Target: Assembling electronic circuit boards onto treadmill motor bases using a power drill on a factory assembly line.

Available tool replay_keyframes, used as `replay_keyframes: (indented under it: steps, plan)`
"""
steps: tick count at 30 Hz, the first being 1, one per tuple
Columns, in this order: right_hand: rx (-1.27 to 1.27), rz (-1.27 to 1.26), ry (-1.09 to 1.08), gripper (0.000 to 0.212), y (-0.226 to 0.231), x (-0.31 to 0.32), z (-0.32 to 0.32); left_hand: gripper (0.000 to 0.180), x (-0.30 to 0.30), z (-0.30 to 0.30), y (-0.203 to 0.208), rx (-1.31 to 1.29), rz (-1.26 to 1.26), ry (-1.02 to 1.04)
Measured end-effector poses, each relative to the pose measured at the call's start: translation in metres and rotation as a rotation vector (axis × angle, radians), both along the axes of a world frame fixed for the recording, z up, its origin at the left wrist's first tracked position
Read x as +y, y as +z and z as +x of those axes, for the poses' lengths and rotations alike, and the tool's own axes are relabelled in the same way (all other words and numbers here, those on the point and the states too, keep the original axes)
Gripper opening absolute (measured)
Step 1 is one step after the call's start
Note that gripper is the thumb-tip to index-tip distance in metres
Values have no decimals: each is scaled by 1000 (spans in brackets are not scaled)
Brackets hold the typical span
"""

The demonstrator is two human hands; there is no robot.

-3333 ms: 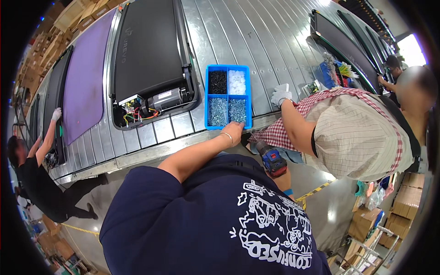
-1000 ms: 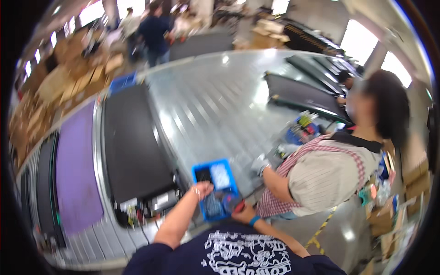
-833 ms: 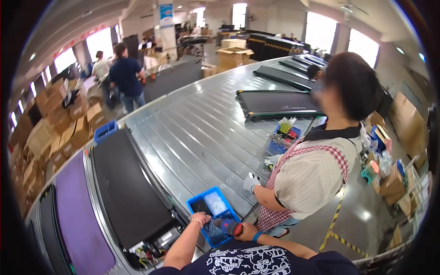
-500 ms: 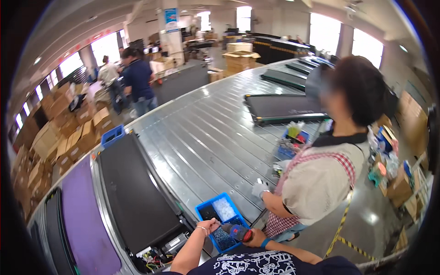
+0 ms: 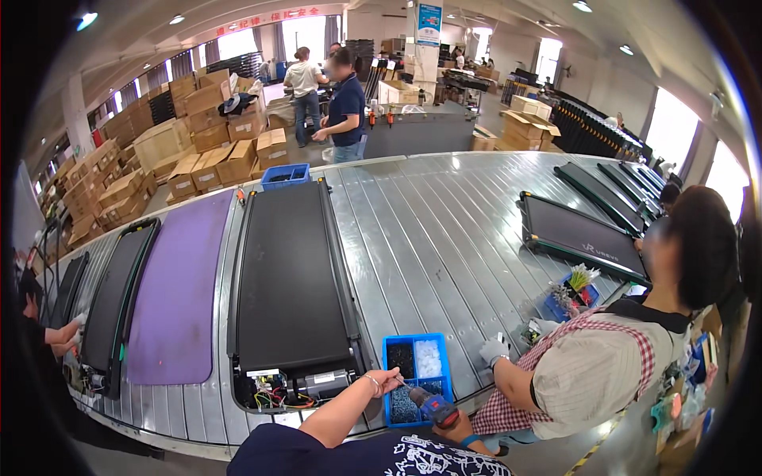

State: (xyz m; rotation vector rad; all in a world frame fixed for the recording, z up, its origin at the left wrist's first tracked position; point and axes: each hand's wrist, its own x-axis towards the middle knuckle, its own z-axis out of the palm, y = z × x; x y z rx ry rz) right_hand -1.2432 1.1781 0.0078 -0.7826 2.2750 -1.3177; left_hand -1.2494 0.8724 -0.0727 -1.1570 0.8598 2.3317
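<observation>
My right hand (image 5: 460, 429) grips a cordless screwdriver (image 5: 435, 408), red and dark blue, its nose pointing toward my left. My left hand (image 5: 384, 381) is closed in a pinch at the tip of the bit; whatever small piece it holds is too small to make out. Both hands are over a blue divided bin (image 5: 449, 355) with black small parts, white small parts and many dark screws (image 5: 403, 406) in its compartments. Left of the bin lies a treadmill base (image 5: 294, 278) with a black belt, its near end uncovered, showing a circuit board, coloured wires and a silver motor (image 5: 324, 378).
A metal slatted conveyor (image 5: 421, 238) carries a purple mat (image 5: 181, 293) and more treadmill bases (image 5: 583, 230). Close on my right a co-worker (image 5: 587, 373) in a checked apron wears gloves. Another blue bin (image 5: 286, 174) is at the far edge. Cardboard boxes (image 5: 236, 163) are stacked beyond.
My view has swung to the left, bringing more of the conveyor into sight. My hands remain together at the screwdriver's tip above the blue bin.
</observation>
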Motion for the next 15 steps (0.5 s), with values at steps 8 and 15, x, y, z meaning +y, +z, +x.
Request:
replay_keyframes:
  steps: [8,15]
  plan:
    - [50,32,31,43,-9,3,-2,31,-4,12,9,64,-70,-112]
    - [110,302,124,45,22,-2,0,33,-5,12,3,-23,-193,-224]
